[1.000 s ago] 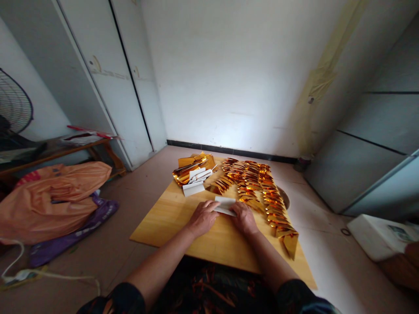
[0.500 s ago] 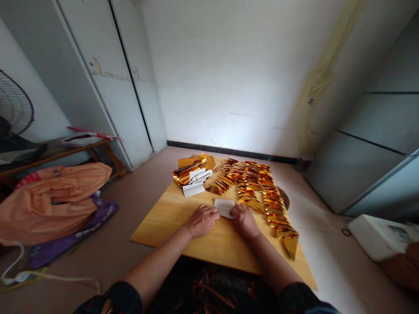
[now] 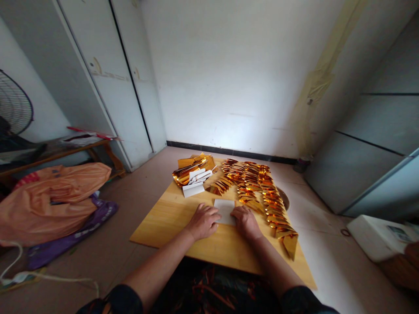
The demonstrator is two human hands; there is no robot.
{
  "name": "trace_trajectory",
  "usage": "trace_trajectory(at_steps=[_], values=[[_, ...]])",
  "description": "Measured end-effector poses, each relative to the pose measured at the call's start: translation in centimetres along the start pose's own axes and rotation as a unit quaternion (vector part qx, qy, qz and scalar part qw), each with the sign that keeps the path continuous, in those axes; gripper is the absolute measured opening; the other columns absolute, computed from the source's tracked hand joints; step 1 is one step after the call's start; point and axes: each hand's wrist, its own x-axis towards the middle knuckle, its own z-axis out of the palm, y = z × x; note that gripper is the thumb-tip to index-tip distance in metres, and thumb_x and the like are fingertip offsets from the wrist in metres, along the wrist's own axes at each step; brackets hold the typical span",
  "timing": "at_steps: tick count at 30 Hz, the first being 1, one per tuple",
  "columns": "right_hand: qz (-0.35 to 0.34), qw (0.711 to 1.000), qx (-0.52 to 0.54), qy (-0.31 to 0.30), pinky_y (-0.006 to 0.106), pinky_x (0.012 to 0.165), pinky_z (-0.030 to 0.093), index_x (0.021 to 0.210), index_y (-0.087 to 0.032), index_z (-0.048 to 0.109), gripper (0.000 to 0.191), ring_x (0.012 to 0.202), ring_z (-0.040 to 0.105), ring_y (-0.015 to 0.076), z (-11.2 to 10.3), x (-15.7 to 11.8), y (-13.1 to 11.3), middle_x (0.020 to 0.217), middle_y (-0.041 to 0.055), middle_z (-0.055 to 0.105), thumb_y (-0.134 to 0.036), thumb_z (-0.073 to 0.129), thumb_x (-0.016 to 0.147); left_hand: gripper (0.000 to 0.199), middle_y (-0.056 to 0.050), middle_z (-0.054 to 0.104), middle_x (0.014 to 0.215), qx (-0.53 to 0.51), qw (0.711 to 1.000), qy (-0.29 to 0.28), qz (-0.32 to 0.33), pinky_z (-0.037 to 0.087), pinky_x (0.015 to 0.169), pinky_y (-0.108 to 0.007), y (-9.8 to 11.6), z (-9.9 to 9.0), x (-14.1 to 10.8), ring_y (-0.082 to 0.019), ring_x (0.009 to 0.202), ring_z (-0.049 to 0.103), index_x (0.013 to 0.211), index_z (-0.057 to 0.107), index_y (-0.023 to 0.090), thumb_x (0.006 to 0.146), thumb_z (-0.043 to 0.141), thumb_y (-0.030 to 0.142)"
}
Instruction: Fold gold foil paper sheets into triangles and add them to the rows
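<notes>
A small white sheet of paper (image 3: 226, 213) lies on the wooden board in front of me. My left hand (image 3: 203, 221) holds its left edge, fingers over the paper and thumb lower down. At the right edge, my right hand (image 3: 246, 221) grips the sheet with bent fingers; the fingertips are partly hidden. Just beyond my right hand, folded gold foil pieces (image 3: 250, 185) stand in overlapping rows. Past the sheet to the left lies a pile of gold foil sheets (image 3: 186, 168) with white papers (image 3: 194, 189) on and before it.
The wooden board (image 3: 163, 226) sits low above the tiled floor. A round object (image 3: 284, 198) shows partly behind its right edge. Orange and purple bags (image 3: 59, 200) and a white cord lie left. A white box (image 3: 379, 237) stands right, and cabinets (image 3: 124, 87) flank the wall.
The paper sheet now reaches farther toward me and looks flatter. My left fingers have spread and shifted slightly on it; my right hand has barely moved.
</notes>
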Motion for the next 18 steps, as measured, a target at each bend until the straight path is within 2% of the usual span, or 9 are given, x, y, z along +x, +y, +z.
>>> trace_trajectory(at_steps=[3, 9, 13, 16, 18], values=[[-0.005, 0.998, 0.041, 0.043, 0.028, 0.084, 0.042, 0.095, -0.021, 0.071, 0.033, 0.092, 0.059, 0.0168, 0.6, -0.2, 0.8, 0.097, 0.0052, 0.069, -0.005, 0.044, 0.084, 0.021, -0.004, 0.066, 0.104, 0.000, 1.000, 0.006, -0.010, 0.033, 0.092, -0.043, 0.2, 0.1, 0.2, -0.023, 0.097, 0.056, 0.096, 0.068, 0.026, 0.076, 0.061, 0.020], [-0.033, 0.987, 0.101, 0.120, 0.029, 0.081, 0.047, 0.093, -0.017, 0.069, 0.028, 0.087, 0.062, 0.0185, 1.1, -0.2, 1.5, 0.091, 0.0084, 0.069, -0.010, 0.043, 0.084, 0.015, -0.003, 0.066, 0.106, 0.014, 1.000, -0.006, -0.023, 0.032, 0.092, -0.042, 0.8, -0.1, 0.4, -0.022, 0.099, 0.055, 0.091, 0.067, 0.024, 0.078, 0.060, 0.021], [0.062, 0.983, 0.094, 0.143, 0.029, 0.080, 0.048, 0.103, -0.017, 0.065, 0.028, 0.087, 0.062, 0.0192, 1.1, 0.6, 0.8, 0.095, 0.0098, 0.067, -0.016, 0.043, 0.086, 0.013, -0.002, 0.066, 0.110, 0.016, 0.999, 0.002, -0.029, 0.033, 0.089, -0.042, 1.0, 0.0, 0.4, -0.022, 0.099, 0.055, 0.090, 0.065, 0.024, 0.079, 0.059, 0.022], [0.146, 0.979, 0.073, 0.120, 0.031, 0.080, 0.048, 0.117, -0.017, 0.058, 0.036, 0.089, 0.063, 0.0216, 1.4, 1.5, 0.2, 0.100, 0.0116, 0.067, -0.019, 0.048, 0.083, 0.012, -0.001, 0.067, 0.109, 0.016, 0.999, 0.009, -0.030, 0.033, 0.088, -0.041, 0.9, 0.1, 0.2, -0.021, 0.098, 0.055, 0.088, 0.065, 0.024, 0.078, 0.059, 0.021], [0.176, 0.976, 0.076, 0.099, 0.031, 0.080, 0.048, 0.121, -0.016, 0.055, 0.042, 0.091, 0.063, 0.0228, 1.7, 2.1, -0.1, 0.104, 0.0127, 0.067, -0.019, 0.050, 0.080, 0.011, -0.002, 0.067, 0.105, 0.016, 0.999, 0.015, -0.027, 0.033, 0.087, -0.041, 0.7, 0.2, 0.0, -0.021, 0.096, 0.055, 0.085, 0.066, 0.024, 0.077, 0.059, 0.021]])
